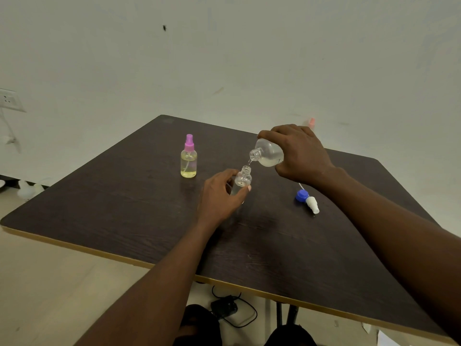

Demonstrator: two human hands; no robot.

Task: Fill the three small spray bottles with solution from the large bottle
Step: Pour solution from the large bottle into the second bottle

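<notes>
My right hand grips the large clear bottle, tipped with its open neck down to the left. A thin stream runs from it into an uncapped small clear spray bottle, which stands upright on the dark table. My left hand wraps around that small bottle's lower body. A second small spray bottle with a pink sprayer top and yellowish liquid stands capped at the back left. A pink-orange cap tip peeks out behind my right hand; its bottle is hidden.
A blue cap and a white sprayer head with its dip tube lie on the table under my right forearm. A black adapter with cable sits on the floor beneath the table's near edge. A wall socket is at far left.
</notes>
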